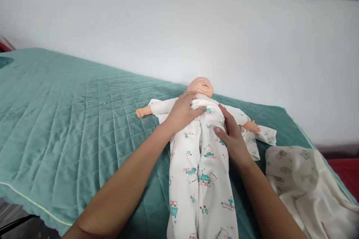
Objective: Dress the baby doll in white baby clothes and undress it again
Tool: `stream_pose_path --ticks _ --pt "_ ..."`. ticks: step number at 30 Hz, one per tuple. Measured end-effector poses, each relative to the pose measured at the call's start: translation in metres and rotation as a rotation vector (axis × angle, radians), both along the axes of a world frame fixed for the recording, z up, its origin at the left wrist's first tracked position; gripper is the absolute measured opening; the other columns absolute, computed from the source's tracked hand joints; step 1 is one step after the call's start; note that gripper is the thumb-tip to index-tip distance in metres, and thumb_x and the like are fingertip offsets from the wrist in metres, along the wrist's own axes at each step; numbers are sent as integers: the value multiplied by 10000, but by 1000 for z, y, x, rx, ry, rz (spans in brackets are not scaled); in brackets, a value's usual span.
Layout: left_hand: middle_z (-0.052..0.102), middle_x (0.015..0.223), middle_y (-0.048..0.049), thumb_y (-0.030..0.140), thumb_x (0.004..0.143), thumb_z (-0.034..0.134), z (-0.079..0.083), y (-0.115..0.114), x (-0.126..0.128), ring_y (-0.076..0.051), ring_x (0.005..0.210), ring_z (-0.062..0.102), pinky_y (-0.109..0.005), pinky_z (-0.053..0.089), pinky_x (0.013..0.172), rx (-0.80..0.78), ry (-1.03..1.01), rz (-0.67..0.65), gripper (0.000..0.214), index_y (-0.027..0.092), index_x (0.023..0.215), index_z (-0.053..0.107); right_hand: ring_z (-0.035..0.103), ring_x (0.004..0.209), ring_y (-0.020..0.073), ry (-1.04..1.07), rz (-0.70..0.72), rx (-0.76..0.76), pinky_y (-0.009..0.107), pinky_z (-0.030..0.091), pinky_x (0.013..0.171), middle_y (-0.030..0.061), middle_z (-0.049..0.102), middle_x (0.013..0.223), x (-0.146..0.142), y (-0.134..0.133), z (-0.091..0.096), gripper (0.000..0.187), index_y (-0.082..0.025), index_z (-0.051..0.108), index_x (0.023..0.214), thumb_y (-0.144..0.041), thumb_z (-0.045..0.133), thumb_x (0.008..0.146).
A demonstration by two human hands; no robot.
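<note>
A baby doll (200, 86) lies on its back with its head towards the wall, arms spread out, in a white long-sleeved top (234, 113). White baby trousers (209, 171) printed with bears and houses lie over its front, from the chest down to the lower edge of the view. My left hand (186, 112) rests on the upper left of the trousers, fingers reaching near the doll's chin and thumb stretched out across the cloth. On the other side, my right hand (231, 136) lies along the trousers' edge, thumb and fingers apart. Whether the doll's legs are inside the trousers is hidden.
The bed has a green quilted cover (84, 119). Beside the doll's right-hand arm lies a printed white garment (266, 135). A crumpled cream cloth (297, 179) with a faint print is at the lower right. A white wall (168, 26) stands behind; something red (346, 173) shows at the right edge.
</note>
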State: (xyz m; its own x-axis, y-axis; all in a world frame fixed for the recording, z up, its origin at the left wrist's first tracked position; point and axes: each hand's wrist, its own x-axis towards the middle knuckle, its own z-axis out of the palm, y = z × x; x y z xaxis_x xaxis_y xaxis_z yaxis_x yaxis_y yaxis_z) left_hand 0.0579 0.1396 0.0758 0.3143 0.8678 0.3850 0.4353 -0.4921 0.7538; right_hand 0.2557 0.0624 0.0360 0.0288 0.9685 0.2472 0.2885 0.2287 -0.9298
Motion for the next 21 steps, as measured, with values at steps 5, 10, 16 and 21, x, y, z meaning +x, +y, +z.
stream_pose_path --ticks 5,10,16,21 --pt "581 1408 -116 243 948 568 4 -17 6 -276 1329 497 -431 409 1098 436 259 -47 108 161 972 634 245 1541 282 61 38 -32 527 243 1264 -37 280 1662 2 0 0 858 -416 394 1496 -423 827 755" --pt "660 1229 -79 152 988 475 -2 -45 4 -220 1155 570 -374 433 969 748 417 -157 162 173 1056 621 292 1515 287 93 48 49 483 392 1181 -22 252 1659 2 -2 -2 588 -349 579 1244 -358 839 716" --pt "648 905 -77 311 1024 443 -24 -59 -13 -234 856 542 -379 397 754 713 405 10 235 194 881 589 346 1462 310 -105 -51 164 530 386 1147 40 375 1562 -3 -7 0 276 -267 602 900 -369 795 730" --pt "627 856 -72 354 1028 430 -33 -67 -23 -232 828 529 -380 397 765 569 331 64 273 199 855 572 324 1457 319 -293 -107 222 566 246 1206 75 407 1534 2 -10 -1 278 -250 608 859 -469 755 772"
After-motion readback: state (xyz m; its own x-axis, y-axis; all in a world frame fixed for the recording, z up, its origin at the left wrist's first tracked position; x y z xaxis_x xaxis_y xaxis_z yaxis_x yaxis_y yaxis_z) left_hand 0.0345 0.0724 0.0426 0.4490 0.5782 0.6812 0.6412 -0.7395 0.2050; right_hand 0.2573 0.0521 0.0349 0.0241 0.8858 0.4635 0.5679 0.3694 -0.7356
